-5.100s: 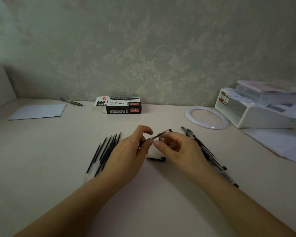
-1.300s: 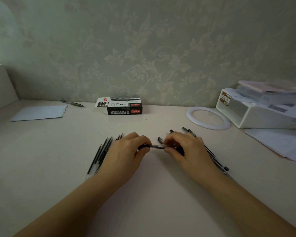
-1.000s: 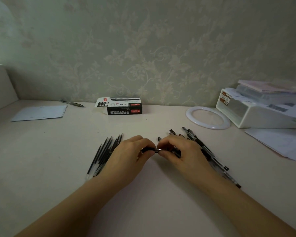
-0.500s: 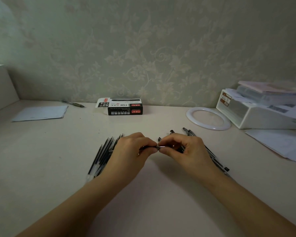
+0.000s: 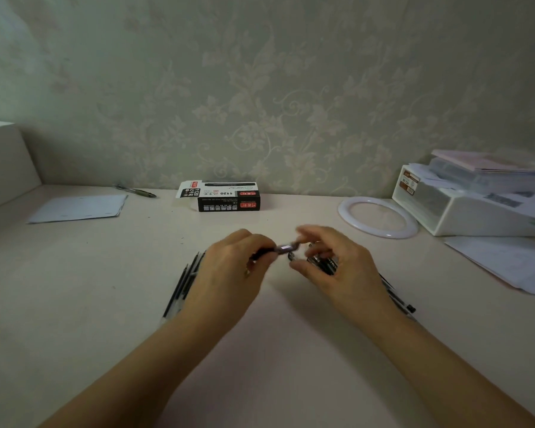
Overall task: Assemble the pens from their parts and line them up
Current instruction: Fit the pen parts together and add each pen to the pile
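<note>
A: Nearest, both forearms run in from the bottom edge. Left hand (image 5: 235,270) has its fingers curled round the dark end of a pen (image 5: 286,249), lifted above the desk (image 5: 74,304) between the two hands.

B: And the right?

A: Right hand (image 5: 337,267) is blurred. Half a second ago its fingertips were pinched on the pen's tip, pressed against the left. Now the fingers are spread and lifted. One fingertip looks to touch the pen's pale end, but I cannot tell whether it grips anything.

B: Meaning?

A: My guess: the tip piece is seated and the right hand is letting go. Most likely this pen is nearly done, with only capping and laying down left.

B: Where would it go?

A: Probably with the finished pens (image 5: 396,295), lying slantwise under and beyond the right wrist. The bare refills (image 5: 179,285) sit in a bundle behind the left wrist, so more remain to build.

B: Farther back?

A: Pen box (image 5: 226,199) by the wall, a white ring (image 5: 346,216) to its right, then a storage bin (image 5: 464,217) with papers. Far left, a sheet (image 5: 78,208) and a stray pen (image 5: 136,191).
</note>
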`<action>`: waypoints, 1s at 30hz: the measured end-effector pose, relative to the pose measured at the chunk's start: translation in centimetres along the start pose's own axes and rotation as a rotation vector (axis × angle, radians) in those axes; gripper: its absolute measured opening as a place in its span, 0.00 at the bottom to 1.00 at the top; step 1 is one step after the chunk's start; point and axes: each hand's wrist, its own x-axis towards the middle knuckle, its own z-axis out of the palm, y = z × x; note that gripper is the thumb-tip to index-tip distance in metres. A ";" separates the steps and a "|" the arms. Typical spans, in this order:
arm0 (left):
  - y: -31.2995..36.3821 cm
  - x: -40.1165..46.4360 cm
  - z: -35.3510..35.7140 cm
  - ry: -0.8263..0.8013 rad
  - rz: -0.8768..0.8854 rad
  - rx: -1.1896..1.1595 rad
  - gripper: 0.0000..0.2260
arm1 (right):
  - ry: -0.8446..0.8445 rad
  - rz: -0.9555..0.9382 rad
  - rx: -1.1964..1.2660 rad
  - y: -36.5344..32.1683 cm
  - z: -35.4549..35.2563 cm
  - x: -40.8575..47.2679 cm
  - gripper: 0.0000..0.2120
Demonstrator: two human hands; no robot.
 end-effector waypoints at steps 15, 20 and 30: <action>-7.5 -0.8 -3.5 -0.123 -0.739 0.468 0.10 | -0.103 0.110 -0.618 1.3 0.3 -0.3 0.11; -7.2 -0.8 -3.3 -0.162 -0.764 0.505 0.13 | -0.118 0.119 -0.667 1.3 0.7 -0.2 0.11; -1.7 0.0 -1.2 0.107 -0.284 0.041 0.11 | 0.054 0.229 0.058 -0.6 0.6 -0.3 0.07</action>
